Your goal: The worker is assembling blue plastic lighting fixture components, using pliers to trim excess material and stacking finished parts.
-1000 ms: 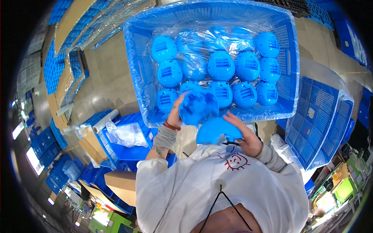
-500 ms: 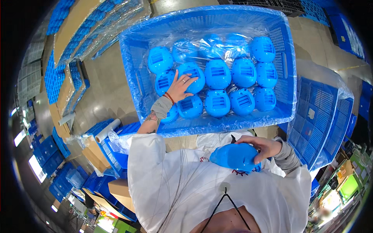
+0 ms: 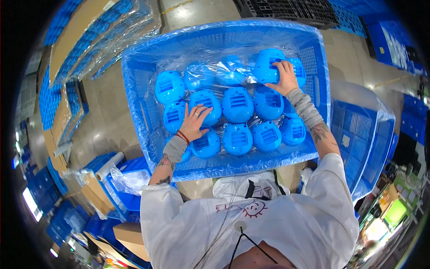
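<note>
A large blue crate (image 3: 228, 169) lined with clear plastic film stands in front of me. Inside sit several rounded, glossy blue plastic housings (image 3: 238, 105), most with a slotted rectangular recess facing up. At the back right, my right hand (image 3: 284, 80) grips one blue housing (image 3: 267, 62), fingers over its recess and thumb at its near side. That housing partly covers a neighbour (image 3: 297, 71) on its right. My left hand (image 3: 193, 123) lies with spread fingers on a housing (image 3: 207, 101) in the left part of the middle row.
Clear film (image 3: 215, 77) covers the back-row housings left of my right hand. To the right stand more blue crates (image 3: 358, 134). Film-wrapped stacks of cardboard and blue trays (image 3: 103, 40) rise at far left. A film roll (image 3: 110, 165) lies on a blue crate at left.
My right hand has carried the blue housing from in front of my chest to the crate's back right. The left hand stays on the same housing; the whole view has shifted slightly.
</note>
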`<state>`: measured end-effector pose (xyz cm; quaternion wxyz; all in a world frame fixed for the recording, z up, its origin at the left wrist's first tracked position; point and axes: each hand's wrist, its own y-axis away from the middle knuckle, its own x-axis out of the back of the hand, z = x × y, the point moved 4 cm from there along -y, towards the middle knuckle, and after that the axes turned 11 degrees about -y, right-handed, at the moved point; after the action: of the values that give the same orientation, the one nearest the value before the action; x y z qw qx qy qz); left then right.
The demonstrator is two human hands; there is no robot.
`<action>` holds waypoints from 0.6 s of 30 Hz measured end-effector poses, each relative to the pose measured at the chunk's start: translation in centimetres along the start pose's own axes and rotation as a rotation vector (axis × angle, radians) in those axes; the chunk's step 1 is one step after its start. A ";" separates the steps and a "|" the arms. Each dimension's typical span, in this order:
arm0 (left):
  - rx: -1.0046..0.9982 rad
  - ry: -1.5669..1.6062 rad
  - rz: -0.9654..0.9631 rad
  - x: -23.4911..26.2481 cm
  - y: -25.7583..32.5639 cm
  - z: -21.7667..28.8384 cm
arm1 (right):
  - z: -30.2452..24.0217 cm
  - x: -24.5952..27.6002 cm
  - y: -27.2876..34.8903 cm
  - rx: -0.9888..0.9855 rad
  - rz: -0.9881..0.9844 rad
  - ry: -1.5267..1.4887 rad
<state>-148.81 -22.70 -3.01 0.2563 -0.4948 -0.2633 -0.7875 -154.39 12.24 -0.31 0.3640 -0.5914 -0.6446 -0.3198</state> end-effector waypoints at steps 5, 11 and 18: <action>0.008 0.142 0.364 8.2 0.8 7.6 | 0.8 -3.5 -1.7 0.056 -0.107 0.164; -0.547 1.342 0.630 22.2 2.2 21.6 | 3.1 -4.5 -2.5 0.055 -0.178 0.150; -0.945 1.583 1.313 28.1 9.4 35.3 | 5.3 -7.1 -2.3 0.568 -0.059 0.157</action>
<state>-130.46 -10.01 37.29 0.5022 0.0531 0.6076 -0.6130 -156.93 12.75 -9.14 0.5543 -0.4204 -0.6949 -0.1820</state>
